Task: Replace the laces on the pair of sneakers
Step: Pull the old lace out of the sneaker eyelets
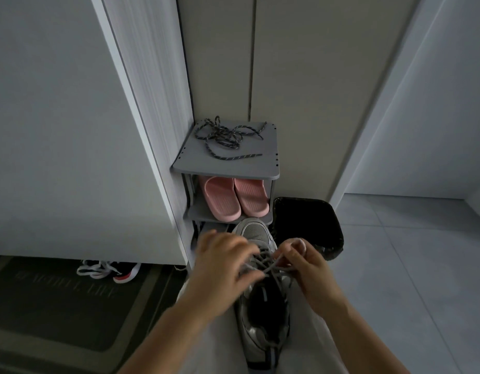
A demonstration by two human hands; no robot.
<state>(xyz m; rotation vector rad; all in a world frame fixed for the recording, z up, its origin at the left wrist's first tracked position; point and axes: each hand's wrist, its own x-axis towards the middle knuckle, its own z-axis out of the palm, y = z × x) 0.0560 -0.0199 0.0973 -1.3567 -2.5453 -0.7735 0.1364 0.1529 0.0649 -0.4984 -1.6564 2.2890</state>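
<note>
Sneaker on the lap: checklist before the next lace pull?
1. Sneaker resting on lap, toe away: ok.
2. Right hand pinching grey lace: ok.
3. Left hand grip on lace: cannot tell, blurred.
4. Grey lace clear of eyelets: not ok, crossed over the tongue.
5. Dark laces ready on shoe rack: ok.
</note>
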